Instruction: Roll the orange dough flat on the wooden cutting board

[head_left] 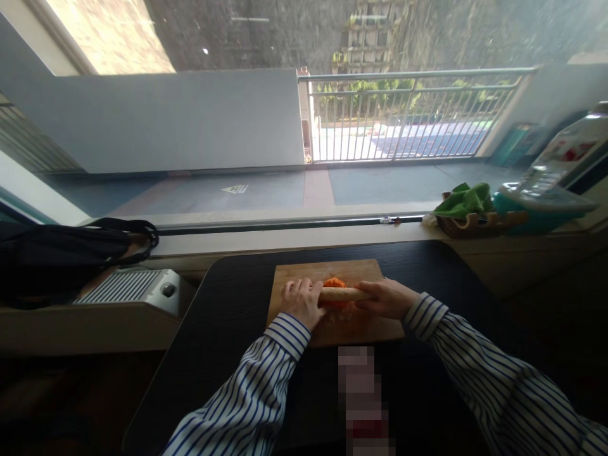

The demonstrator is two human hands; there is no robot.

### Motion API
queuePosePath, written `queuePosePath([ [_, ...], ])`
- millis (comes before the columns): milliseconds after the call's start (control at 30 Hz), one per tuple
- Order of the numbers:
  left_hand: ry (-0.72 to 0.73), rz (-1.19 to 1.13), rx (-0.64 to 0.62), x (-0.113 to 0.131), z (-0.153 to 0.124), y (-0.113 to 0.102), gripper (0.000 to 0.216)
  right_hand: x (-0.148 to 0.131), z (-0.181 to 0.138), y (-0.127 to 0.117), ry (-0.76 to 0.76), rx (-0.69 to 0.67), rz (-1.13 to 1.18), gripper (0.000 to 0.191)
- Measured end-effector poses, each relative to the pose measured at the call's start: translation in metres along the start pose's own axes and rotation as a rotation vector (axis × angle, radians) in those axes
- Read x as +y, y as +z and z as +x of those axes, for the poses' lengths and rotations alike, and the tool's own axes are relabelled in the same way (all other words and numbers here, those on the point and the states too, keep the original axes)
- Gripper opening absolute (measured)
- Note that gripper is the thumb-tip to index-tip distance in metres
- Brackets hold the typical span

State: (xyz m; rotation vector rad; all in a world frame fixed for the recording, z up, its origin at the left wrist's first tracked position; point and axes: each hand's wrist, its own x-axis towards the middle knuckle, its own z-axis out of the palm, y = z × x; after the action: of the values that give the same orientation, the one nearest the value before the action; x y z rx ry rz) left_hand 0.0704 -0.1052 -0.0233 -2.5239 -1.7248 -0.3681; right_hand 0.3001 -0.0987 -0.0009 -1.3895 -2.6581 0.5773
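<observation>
A wooden rolling pin lies crosswise over an orange, dough-like piece on a wooden cutting board. My left hand is closed around the pin's left end. At the other end, my right hand grips it with the fingers wrapped over. The pin covers the middle of the orange piece, so its full shape is hidden. Pale smears or crumbs show on the board around it.
The board rests on a black table by a window. A green cloth, a teal basin and a clear plastic bottle stand at the right of the sill. Leftward are a black bag and a white vented box.
</observation>
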Motion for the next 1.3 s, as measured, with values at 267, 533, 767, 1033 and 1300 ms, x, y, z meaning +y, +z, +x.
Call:
queuePosePath([
  [267,0.024,-0.015,0.026,-0.002,-0.008,-0.003,0.061,-0.005,-0.002,-0.008,-0.022,-0.044,0.108,0.035],
  [533,0.076,-0.018,0.064,-0.018,0.022,-0.029,0.055,-0.007,0.008,-0.03,-0.003,0.183,-0.155,0.036],
  [767,0.04,0.035,-0.054,-0.022,0.035,-0.01,0.04,0.005,0.017,-0.016,0.021,0.162,-0.204,0.038],
  [1033,0.021,0.035,-0.045,-0.024,0.031,0.011,0.042,0.014,0.022,-0.001,0.029,0.155,-0.224,0.04],
  [1300,0.049,0.032,-0.025,-0.031,0.033,0.008,0.045,0.023,0.03,0.0,-0.017,0.179,-0.28,0.04],
])
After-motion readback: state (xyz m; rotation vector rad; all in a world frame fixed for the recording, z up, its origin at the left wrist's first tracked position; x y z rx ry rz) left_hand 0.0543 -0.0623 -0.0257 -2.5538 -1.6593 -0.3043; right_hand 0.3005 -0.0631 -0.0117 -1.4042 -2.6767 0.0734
